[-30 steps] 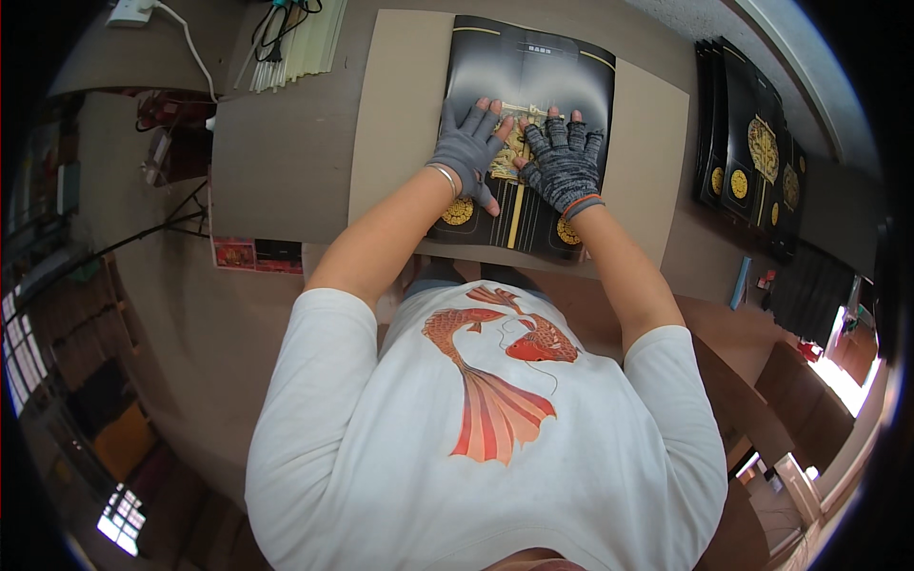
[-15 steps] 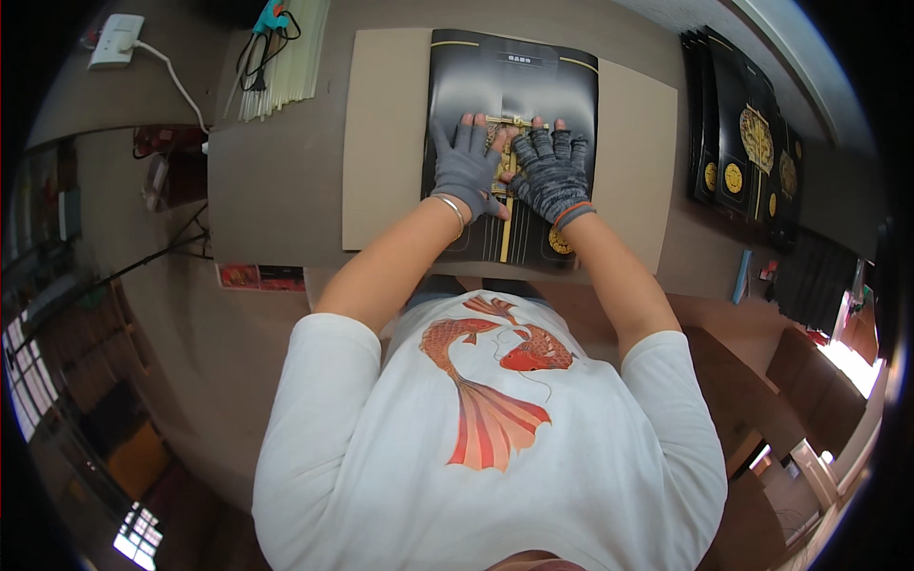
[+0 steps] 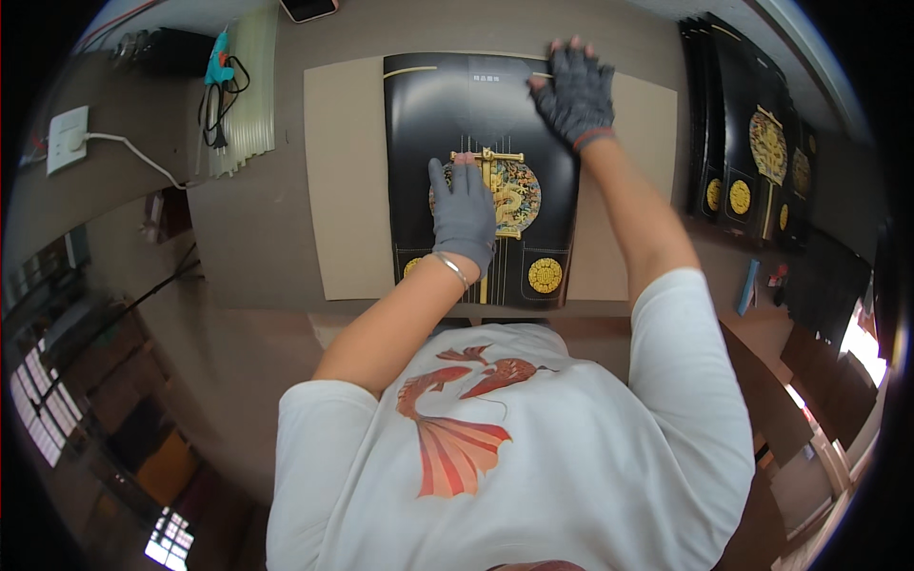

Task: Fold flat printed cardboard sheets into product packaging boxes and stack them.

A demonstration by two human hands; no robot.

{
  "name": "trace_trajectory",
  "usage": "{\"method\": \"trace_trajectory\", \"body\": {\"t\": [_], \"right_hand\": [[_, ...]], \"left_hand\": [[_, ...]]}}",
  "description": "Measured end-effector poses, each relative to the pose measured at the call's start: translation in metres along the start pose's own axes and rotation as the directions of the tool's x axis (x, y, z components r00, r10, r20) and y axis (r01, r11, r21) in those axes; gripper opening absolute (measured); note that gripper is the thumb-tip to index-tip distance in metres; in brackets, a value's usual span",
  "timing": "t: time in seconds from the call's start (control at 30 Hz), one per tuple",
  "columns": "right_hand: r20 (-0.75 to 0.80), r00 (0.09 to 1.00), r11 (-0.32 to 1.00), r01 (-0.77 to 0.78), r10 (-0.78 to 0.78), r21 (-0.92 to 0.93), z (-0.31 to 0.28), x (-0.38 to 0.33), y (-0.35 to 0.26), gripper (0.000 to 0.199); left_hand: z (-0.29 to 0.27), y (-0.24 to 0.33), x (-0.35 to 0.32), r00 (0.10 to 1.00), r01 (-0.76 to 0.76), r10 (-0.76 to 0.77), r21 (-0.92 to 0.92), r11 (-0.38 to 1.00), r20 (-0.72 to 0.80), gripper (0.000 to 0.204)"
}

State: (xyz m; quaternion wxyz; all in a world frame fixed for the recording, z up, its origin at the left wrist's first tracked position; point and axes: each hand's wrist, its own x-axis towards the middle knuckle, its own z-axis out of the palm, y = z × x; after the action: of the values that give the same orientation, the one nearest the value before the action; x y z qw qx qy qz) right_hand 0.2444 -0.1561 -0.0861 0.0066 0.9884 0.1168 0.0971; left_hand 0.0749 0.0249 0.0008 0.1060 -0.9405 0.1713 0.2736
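A glossy black printed sheet or flat bag (image 3: 428,114) lies in front of me, with a round gold and multicoloured emblem at its middle and gold discs near its lower corners. Under it, a wide brown cardboard sheet (image 3: 347,181) juts out on both sides. My left hand (image 3: 465,214), in a grey fingerless glove, rests flat over the left part of the emblem, fingers stretched out. At the far right corner of the black piece is my right hand (image 3: 579,95), in a darker mottled glove, its fingers spread and reaching past the edge. Neither hand grasps anything.
Left of the cardboard lie a turquoise glue gun (image 3: 220,68) with a black cord and a bundle of pale glue sticks (image 3: 255,95). Beyond them is a white power strip (image 3: 69,140). A phone (image 3: 309,8) sits at the far edge. Similar black pieces (image 3: 752,124) are grouped on the right.
My right hand has slid from the middle of the black piece to its far right corner. The left hand stays on the emblem, and the view has shifted slightly.
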Motion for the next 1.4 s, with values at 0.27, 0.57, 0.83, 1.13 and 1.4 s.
{"method": "trace_trajectory", "body": {"t": [0.27,0.57,0.83,1.13,1.4], "right_hand": [[0.010,1.000,0.998,-0.030,0.030,0.064,-0.007,0.050,0.008,0.066],[0.252,0.808,0.811,0.401,-0.532,0.427,-0.091,-0.288,-0.046,0.072],[0.048,0.986,0.854,0.113,-0.159,0.508,-0.106,-0.193,-0.094,0.026],[-0.030,0.994,0.955,0.110,-0.106,0.276,-0.039,-0.153,-0.114,0.050],[0.156,0.983,0.961,0.047,-0.092,0.272,-0.050,-0.150,-0.115,0.056]], "left_hand": [[0.003,0.003,-0.005,1.000,-0.003,0.002,0.064,0.998,0.013,0.104],[-0.008,-0.006,-0.005,0.999,-0.004,0.002,0.063,0.998,0.038,0.110],[0.010,-0.031,-0.012,0.997,-0.055,0.053,-0.040,0.998,-0.051,0.124],[0.058,-0.117,0.028,0.816,-0.432,0.403,0.026,0.902,-0.416,0.104],[0.019,-0.167,0.126,0.708,-0.361,0.378,0.154,0.920,-0.596,0.086]]}}
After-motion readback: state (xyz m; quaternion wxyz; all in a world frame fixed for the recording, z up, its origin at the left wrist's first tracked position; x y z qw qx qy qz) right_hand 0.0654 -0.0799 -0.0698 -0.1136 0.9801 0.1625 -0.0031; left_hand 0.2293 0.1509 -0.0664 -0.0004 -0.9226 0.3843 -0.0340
